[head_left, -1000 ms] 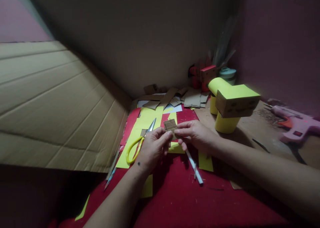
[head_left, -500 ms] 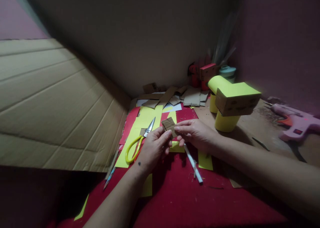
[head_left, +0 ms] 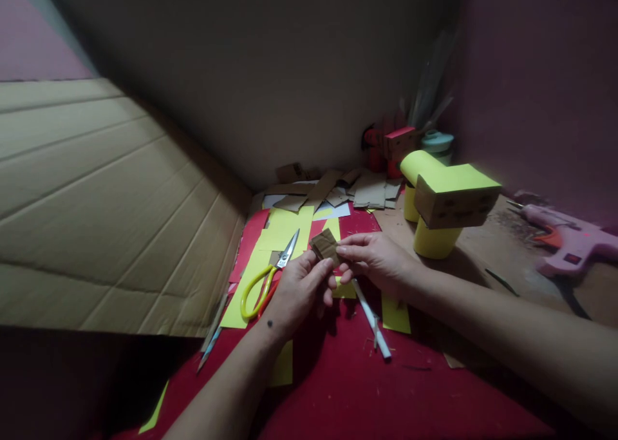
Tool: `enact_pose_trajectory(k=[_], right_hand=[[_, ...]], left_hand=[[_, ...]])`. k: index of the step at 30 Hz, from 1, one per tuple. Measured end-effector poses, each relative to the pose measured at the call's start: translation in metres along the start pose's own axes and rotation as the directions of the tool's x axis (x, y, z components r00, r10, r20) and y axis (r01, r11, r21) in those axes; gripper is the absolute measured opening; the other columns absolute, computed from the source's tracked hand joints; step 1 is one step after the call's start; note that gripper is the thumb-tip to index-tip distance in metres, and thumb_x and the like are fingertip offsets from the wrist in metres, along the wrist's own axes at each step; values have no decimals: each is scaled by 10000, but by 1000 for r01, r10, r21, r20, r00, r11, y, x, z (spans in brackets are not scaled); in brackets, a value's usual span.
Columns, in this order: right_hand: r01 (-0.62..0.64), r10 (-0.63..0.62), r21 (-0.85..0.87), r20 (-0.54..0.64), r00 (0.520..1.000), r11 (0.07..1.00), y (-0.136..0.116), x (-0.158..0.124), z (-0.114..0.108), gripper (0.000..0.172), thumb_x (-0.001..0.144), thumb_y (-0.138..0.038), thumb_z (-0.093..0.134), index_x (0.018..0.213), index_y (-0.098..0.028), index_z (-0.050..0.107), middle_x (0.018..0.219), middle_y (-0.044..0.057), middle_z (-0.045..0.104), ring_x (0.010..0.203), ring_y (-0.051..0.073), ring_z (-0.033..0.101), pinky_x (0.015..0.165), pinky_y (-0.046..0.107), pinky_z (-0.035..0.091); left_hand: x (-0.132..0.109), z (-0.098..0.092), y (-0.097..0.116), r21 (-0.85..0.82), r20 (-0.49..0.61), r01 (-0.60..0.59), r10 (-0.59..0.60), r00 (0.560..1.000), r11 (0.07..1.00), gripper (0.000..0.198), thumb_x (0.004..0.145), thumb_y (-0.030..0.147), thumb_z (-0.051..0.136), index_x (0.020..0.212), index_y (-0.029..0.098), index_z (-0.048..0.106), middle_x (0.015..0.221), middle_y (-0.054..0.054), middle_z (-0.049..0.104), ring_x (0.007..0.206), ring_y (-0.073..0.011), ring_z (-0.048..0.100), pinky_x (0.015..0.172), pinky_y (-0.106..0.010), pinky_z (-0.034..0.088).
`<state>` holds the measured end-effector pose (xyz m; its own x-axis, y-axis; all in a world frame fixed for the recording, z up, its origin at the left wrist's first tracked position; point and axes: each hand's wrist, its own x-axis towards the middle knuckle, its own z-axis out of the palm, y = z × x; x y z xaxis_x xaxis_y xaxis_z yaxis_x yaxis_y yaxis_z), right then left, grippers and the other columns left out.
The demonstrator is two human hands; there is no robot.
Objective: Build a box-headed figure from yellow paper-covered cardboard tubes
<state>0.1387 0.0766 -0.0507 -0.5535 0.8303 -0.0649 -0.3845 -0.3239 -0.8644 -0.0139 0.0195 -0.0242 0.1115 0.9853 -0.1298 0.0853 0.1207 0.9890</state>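
Note:
A small brown piece of cardboard (head_left: pixel 324 244) is held between my two hands above the red cloth (head_left: pixel 338 388). My left hand (head_left: pixel 305 285) grips its lower left side with thumb and fingers. On its right edge, my right hand (head_left: pixel 369 258) pinches the piece between thumb and fingertips. Just left of my left hand lies a pair of yellow-handled scissors (head_left: pixel 258 290), blades pointing away. A thin white stick (head_left: pixel 373 324) rests on the cloth below my right hand. Yellow paper pieces (head_left: pixel 290 229) lie beneath and around the hands.
To the right stands a yellow paper and cardboard figure (head_left: pixel 437 240), with a pink glue gun (head_left: pixel 574 234) beyond it. Cardboard scraps (head_left: pixel 328 185) are heaped at the back, near a red box-like figure (head_left: pixel 400 142). A large cardboard panel (head_left: pixel 96 214) rises on the left; a pencil (head_left: pixel 209 350) lies beside it.
The cardboard piece has tilted slightly and shifted a little left in my fingers. Both hands keep their hold, and the view has moved slightly.

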Motion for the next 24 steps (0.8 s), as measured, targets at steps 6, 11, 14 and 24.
enact_pose_trajectory(k=[6,11,14,24], right_hand=[[102,-103,15,116,988,995,-3,-5,4,331,647,-128,786,964,-135,690,775,40,711,662,146,687,690,292,565],[217,-207,-95,107,973,972,-2,-9,7,598,684,-128,750,1243,-191,546,808,-7,665,657,130,659,611,285,572],[275,-256,-161,132,958,948,0,-9,7,557,718,-159,736,1240,-191,545,827,-2,652,683,133,658,598,281,582],[304,-287,-250,105,952,919,-2,-12,11,465,723,-139,691,1172,-196,585,889,6,645,675,122,650,594,276,595]], left_hand=[[-2,-6,6,-172,10,30,-29,1000,985,192,818,334,650,822,149,601,599,40,576,344,-37,429,286,-132,370],[1,-12,7,-261,81,94,-75,994,961,170,804,298,668,809,138,610,566,49,539,335,-29,387,267,-121,345],[2,-15,8,-266,110,118,-92,990,957,163,795,280,682,767,145,595,562,52,539,336,-28,382,262,-121,345],[3,-17,8,-252,123,111,-81,989,961,166,802,273,683,740,145,598,556,43,577,303,-35,440,246,-119,346]])
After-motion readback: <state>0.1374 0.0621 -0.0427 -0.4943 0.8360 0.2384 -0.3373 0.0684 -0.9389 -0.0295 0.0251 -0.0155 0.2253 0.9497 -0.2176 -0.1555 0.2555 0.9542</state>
